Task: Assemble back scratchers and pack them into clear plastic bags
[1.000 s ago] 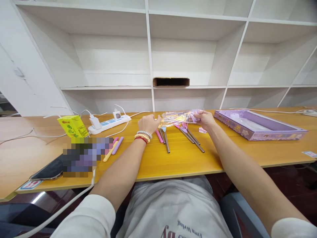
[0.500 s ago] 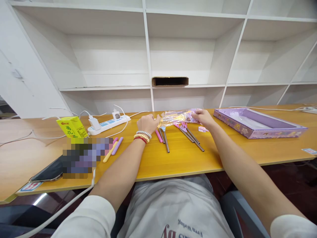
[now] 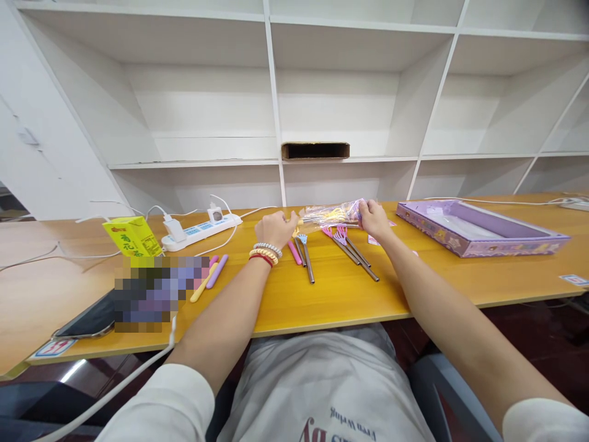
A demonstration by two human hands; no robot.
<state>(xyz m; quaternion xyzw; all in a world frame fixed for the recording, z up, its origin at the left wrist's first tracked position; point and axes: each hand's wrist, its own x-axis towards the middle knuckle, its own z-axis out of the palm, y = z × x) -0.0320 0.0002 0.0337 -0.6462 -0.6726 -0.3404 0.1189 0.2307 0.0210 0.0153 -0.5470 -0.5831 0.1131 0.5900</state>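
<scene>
power strip (image 3: 201, 233) left of the bag (image 3: 330, 215), tray (image 3: 506, 248) to its right

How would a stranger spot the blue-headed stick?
On the table, find the clear bag between the left hand and the right hand. On the near side of its left end lies a metal stick. Its forked head is blue, unlike the pink-headed sticks to its right.

The head camera looks forward and down across the desk (image 3: 285, 307).
</scene>
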